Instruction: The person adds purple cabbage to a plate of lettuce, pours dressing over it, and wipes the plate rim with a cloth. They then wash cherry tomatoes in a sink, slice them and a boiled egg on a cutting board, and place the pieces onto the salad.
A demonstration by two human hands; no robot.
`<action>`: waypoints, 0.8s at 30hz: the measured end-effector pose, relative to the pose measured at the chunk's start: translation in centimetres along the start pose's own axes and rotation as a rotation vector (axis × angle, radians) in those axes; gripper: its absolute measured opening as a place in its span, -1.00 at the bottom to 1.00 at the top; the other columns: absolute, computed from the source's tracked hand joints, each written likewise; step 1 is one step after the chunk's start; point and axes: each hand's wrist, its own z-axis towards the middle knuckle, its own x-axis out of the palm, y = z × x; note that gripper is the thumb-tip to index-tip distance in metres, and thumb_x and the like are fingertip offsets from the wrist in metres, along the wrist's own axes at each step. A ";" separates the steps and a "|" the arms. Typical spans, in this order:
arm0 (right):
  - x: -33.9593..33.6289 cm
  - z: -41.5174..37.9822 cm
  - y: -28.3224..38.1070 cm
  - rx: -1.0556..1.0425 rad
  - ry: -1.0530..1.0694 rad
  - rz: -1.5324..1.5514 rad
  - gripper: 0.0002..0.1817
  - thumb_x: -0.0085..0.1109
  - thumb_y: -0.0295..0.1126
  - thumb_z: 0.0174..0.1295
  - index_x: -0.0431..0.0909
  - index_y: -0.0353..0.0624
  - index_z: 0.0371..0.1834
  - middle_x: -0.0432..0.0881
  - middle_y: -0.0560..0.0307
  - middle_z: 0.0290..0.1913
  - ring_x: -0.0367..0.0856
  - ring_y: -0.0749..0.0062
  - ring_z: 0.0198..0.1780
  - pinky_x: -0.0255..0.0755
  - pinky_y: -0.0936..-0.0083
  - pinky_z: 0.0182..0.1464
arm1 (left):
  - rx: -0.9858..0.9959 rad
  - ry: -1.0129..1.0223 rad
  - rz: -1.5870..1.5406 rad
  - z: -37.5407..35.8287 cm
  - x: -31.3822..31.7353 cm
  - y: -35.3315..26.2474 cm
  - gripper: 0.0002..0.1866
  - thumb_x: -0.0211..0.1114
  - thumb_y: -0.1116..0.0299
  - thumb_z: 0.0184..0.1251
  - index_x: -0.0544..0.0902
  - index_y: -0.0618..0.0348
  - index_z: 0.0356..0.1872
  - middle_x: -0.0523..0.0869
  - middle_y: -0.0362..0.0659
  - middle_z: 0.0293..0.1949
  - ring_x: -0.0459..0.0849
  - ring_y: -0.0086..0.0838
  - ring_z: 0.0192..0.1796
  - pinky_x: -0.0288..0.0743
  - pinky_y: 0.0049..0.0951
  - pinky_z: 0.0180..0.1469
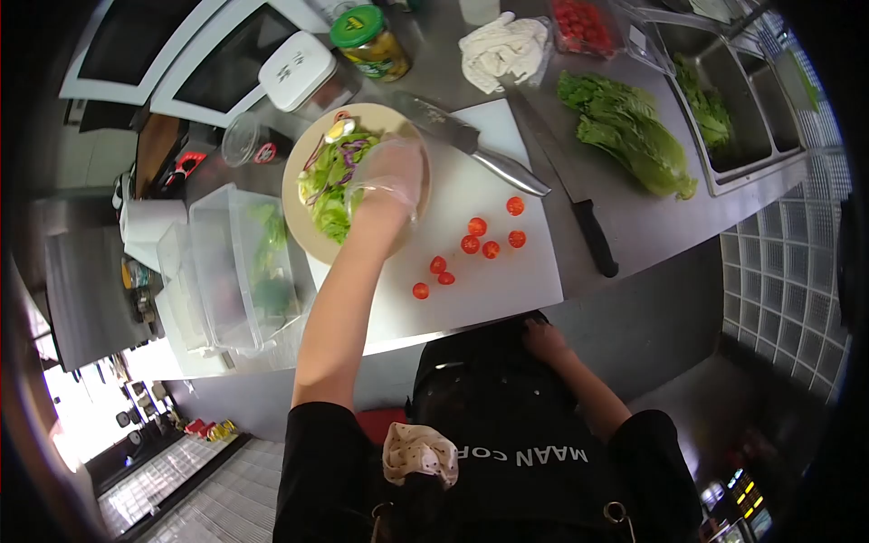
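Note:
My left hand (387, 176), in a clear plastic glove, reaches over a beige plate (297, 223) of salad (330, 176). Its fingers are blurred and partly hidden over the food. Lettuce, purple shreds and a piece of boiled egg (339, 129) show on the plate. Halved cherry tomatoes (477, 226) lie scattered on the white cutting board (507, 294). A broad knife with a metal handle (511, 172) rests across the board's far part. My right hand (545, 340) is low by the counter's front edge, against the black apron, with curled fingers; anything inside them is hidden.
A black-handled knife (593, 237) and a lettuce head (629, 131) lie right of the board, before the sink (738, 109). Behind are a green-lidded jar (369, 50), white-lidded container (297, 68), white cloth (502, 50) and tomato box (584, 27). Clear bins (237, 281) stand left.

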 end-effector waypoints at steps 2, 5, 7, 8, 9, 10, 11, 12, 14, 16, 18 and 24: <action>-0.4 -0.5 0.4 0.036 -0.018 0.062 -0.61 0.02 -0.28 0.13 0.44 -0.22 0.01 0.58 -0.23 -0.12 0.58 -0.12 -0.08 0.49 0.11 -0.03 | -0.030 0.059 0.014 0.2 -0.7 0.1 -0.81 0.19 0.45 0.08 0.57 0.26 -0.25 0.60 0.16 -0.16 0.59 0.01 -0.06 0.46 -0.16 0.02; 0.2 -0.7 -0.2 -0.018 -0.088 0.135 -0.62 0.03 -0.25 0.11 0.44 -0.22 -0.05 0.56 -0.24 -0.14 0.58 -0.15 -0.14 0.48 0.08 -0.07 | -0.018 0.111 0.055 0.1 -1.6 0.6 -0.77 0.27 0.41 0.05 0.56 0.22 -0.24 0.61 0.12 -0.14 0.58 -0.04 -0.03 0.44 -0.17 0.05; -0.2 -0.5 0.0 -0.005 -0.063 0.118 -0.61 0.03 -0.25 0.10 0.44 -0.22 -0.04 0.55 -0.24 -0.14 0.58 -0.14 -0.13 0.48 0.08 -0.06 | 0.080 0.135 -0.065 0.4 -1.3 1.5 -0.67 0.38 0.33 -0.04 0.58 0.18 -0.20 0.62 0.05 -0.13 0.58 -0.09 -0.01 0.42 -0.20 0.06; -0.3 -0.4 0.1 0.001 -0.035 0.096 -0.61 0.04 -0.25 0.10 0.44 -0.23 -0.03 0.55 -0.24 -0.14 0.58 -0.14 -0.13 0.47 0.08 -0.06 | 0.085 0.138 -0.064 0.4 -1.2 1.9 -0.67 0.38 0.33 -0.04 0.58 0.18 -0.20 0.62 0.05 -0.13 0.58 -0.09 -0.01 0.42 -0.20 0.06; -0.2 -0.3 0.0 0.004 -0.034 0.100 -0.61 0.04 -0.25 0.10 0.44 -0.23 -0.03 0.55 -0.24 -0.14 0.58 -0.14 -0.13 0.47 0.08 -0.06 | 0.081 0.070 -0.118 0.1 -1.2 2.1 -0.62 0.42 0.30 -0.09 0.59 0.16 -0.19 0.63 0.03 -0.14 0.58 -0.10 -0.03 0.43 -0.20 0.04; -0.1 -0.1 0.0 -0.003 -0.026 0.097 -0.60 0.04 -0.25 0.10 0.44 -0.23 -0.03 0.55 -0.24 -0.13 0.58 -0.13 -0.12 0.47 0.09 -0.05 | 0.073 0.002 -0.172 -0.2 -1.2 2.2 -0.57 0.46 0.27 -0.14 0.60 0.14 -0.18 0.63 0.01 -0.14 0.59 -0.12 -0.04 0.43 -0.20 0.03; 0.1 0.0 0.0 -0.011 -0.018 0.094 -0.59 0.04 -0.25 0.10 0.44 -0.23 -0.02 0.55 -0.24 -0.12 0.58 -0.13 -0.12 0.47 0.09 -0.04 | 0.073 0.006 -0.172 -0.4 -1.1 2.2 -0.57 0.46 0.27 -0.14 0.60 0.14 -0.18 0.63 0.01 -0.14 0.59 -0.12 -0.04 0.43 -0.20 0.03; 0.0 0.0 0.1 -0.011 -0.015 0.096 -0.59 0.04 -0.25 0.10 0.44 -0.23 -0.02 0.55 -0.24 -0.12 0.58 -0.13 -0.12 0.47 0.09 -0.04 | 0.054 -0.009 -0.158 -0.6 -1.1 2.2 -0.58 0.46 0.26 -0.13 0.60 0.15 -0.17 0.64 0.01 -0.16 0.59 -0.12 -0.06 0.44 -0.21 0.02; -0.2 -0.1 0.3 0.016 -0.017 0.097 -0.59 0.04 -0.24 0.09 0.44 -0.24 -0.02 0.55 -0.24 -0.12 0.58 -0.12 -0.12 0.46 0.09 -0.02 | 0.033 -0.022 -0.144 -1.0 -1.2 2.1 -0.58 0.45 0.26 -0.12 0.61 0.16 -0.17 0.64 0.01 -0.17 0.59 -0.12 -0.07 0.45 -0.22 0.00; -0.4 0.0 0.4 0.007 -0.021 0.091 -0.59 0.04 -0.24 0.09 0.45 -0.24 -0.02 0.55 -0.24 -0.12 0.58 -0.12 -0.12 0.45 0.09 -0.02 | 0.111 -0.124 -0.143 -1.4 -1.3 1.6 -0.60 0.45 0.27 -0.11 0.62 0.17 -0.18 0.65 0.00 -0.17 0.60 -0.13 -0.11 0.47 -0.23 -0.04; -0.5 0.0 0.3 -0.005 -0.025 0.082 -0.59 0.04 -0.24 0.09 0.45 -0.24 -0.02 0.55 -0.24 -0.12 0.58 -0.12 -0.12 0.45 0.10 -0.01 | 0.102 -0.169 -0.147 -1.4 -0.4 1.6 -0.62 0.45 0.27 -0.10 0.62 0.19 -0.21 0.66 0.00 -0.19 0.61 -0.13 -0.13 0.48 -0.24 -0.06; -0.9 0.2 0.1 -0.008 0.016 0.101 -0.59 0.05 -0.24 0.09 0.45 -0.23 -0.03 0.55 -0.24 -0.11 0.58 -0.11 -0.10 0.44 0.11 0.02 | -0.034 -0.220 -0.210 -0.6 2.0 2.1 -0.70 0.44 0.29 -0.09 0.67 0.22 -0.31 0.68 0.02 -0.29 0.63 -0.14 -0.20 0.49 -0.29 -0.09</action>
